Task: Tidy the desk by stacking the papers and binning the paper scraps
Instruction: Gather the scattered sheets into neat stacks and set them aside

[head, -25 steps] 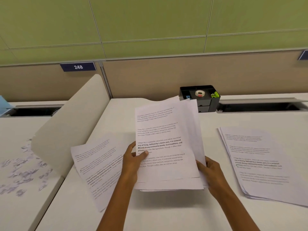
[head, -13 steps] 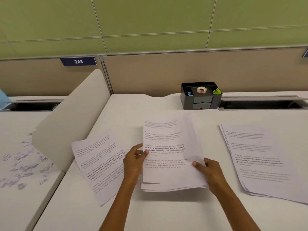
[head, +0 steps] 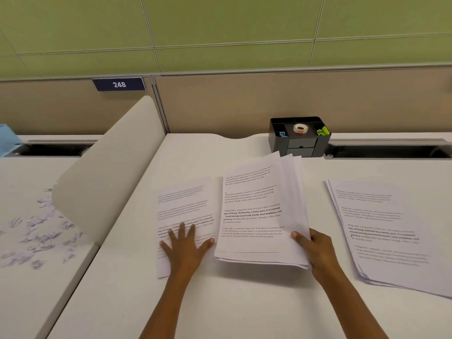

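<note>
A sheaf of printed papers (head: 256, 214) is held up off the white desk (head: 244, 302) at its lower right corner by my right hand (head: 315, 250), thumb on top. My left hand (head: 186, 243) lies flat with spread fingers on a separate group of loose sheets (head: 183, 206) just left of the sheaf. Another fanned pile of papers (head: 384, 231) lies at the right. Small paper scraps (head: 39, 236) are scattered over the neighbouring desk at the left.
A rounded white divider (head: 107, 172) stands between the two desks. A black organiser (head: 299, 137) with a tape roll and green clips sits at the back by the partition. Cable troughs (head: 389, 150) run along the rear edge.
My left hand let go of the sheaf and moved left onto the loose sheets, which now lie straighter. My right hand alone holds the sheaf, its far end tilted up.
</note>
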Demonstrator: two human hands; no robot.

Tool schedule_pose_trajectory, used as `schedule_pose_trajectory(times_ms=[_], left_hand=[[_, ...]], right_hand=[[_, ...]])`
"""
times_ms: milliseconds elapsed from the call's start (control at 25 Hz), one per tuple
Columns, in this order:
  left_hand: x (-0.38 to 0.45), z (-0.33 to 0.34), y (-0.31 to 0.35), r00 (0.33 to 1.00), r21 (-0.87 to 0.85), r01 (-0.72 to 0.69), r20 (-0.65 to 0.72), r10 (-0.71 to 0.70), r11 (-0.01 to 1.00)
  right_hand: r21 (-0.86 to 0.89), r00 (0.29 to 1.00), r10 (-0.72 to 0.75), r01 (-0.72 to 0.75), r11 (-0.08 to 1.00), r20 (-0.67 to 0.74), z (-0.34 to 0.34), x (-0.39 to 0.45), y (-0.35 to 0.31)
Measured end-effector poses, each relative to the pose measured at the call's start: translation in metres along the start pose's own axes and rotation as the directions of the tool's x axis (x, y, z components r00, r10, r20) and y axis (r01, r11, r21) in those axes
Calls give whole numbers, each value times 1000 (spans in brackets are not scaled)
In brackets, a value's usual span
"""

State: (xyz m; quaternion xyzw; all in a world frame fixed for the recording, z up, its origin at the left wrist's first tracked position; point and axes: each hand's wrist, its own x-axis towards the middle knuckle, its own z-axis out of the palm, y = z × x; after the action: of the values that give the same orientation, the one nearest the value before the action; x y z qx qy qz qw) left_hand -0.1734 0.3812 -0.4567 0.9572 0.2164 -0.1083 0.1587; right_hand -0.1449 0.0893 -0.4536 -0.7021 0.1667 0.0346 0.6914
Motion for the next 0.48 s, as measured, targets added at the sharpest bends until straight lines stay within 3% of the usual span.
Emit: schedule_pose_trajectory(times_ms=[120,200,240,400,480], left_hand=[[-5,1,4,985,35,-50,-166,55,998],[-9,-3,3,929,-70,17,-367,-42,997],[-12,-8,1,908,-83,78,-406,-105,994],[-15,-22,-1,916,60,350,-229,-329,935],[-10,-26,-6,912,-44,373,-169,-375,927]], right_hand=[[15,1000,-2,3,1000,-1,-3,-1,-3],[26,1000,-1,1,1000,-11,-7,-1,-5],[29,1000,1,0,1000,-19,-8,-1,-5],[34,999,9,-7,999,-40,-11,-3,-2],[56,999,18,-16,998,-36,-10,-5,-2]])
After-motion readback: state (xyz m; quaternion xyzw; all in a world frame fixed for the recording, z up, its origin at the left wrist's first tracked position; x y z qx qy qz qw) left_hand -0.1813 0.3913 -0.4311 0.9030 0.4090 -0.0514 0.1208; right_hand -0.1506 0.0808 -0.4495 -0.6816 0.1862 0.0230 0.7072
